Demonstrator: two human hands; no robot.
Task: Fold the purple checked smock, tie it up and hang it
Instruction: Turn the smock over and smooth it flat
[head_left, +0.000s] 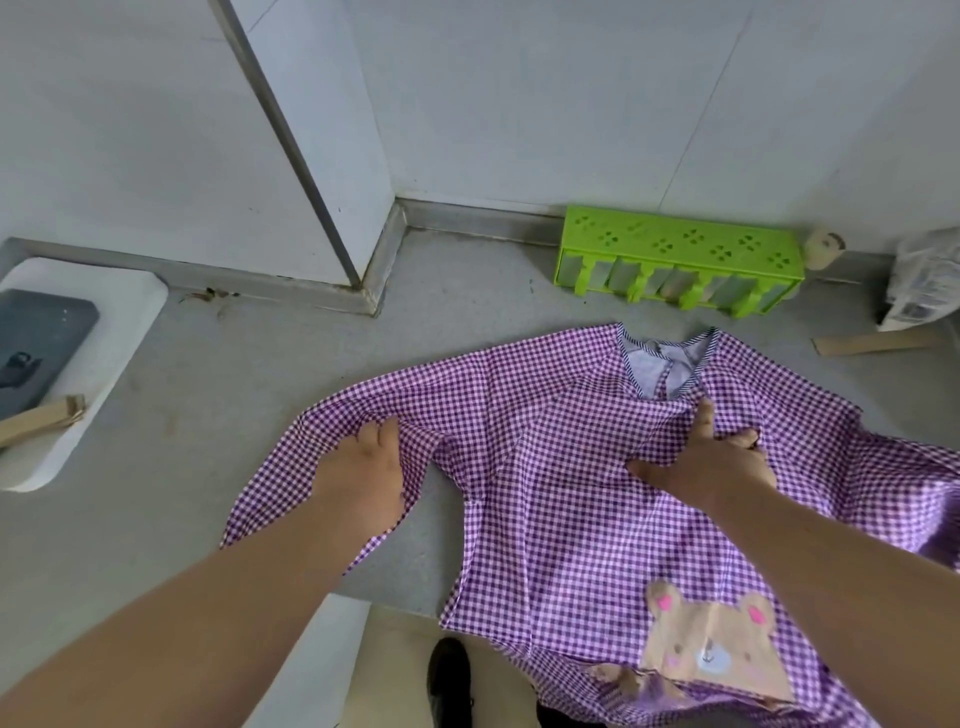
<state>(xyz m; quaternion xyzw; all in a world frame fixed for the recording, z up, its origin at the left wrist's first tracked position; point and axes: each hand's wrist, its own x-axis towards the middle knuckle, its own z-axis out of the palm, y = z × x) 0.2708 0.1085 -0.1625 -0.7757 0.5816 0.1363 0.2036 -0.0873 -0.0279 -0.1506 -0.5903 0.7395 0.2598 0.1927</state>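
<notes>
The purple checked smock (550, 499) lies spread face up on the grey counter (218, 426), neck opening toward the wall and a bear patch near the front edge, where the hem hangs over. My left hand (363, 473) is on the left sleeve with its fingertips curled into a bunched fold of the cloth. Just below the neckline, my right hand (711, 457) presses on the chest with fingers spread and the cloth wrinkled around them. The right sleeve runs off toward the right edge of the view.
A green plastic rack (680, 260) stands against the back wall. A white tray (104, 364) with a dark device sits at the left. A cardboard strip (872, 343) and a bag (924, 280) lie at the right. A shoe (449, 680) shows on the floor below the counter.
</notes>
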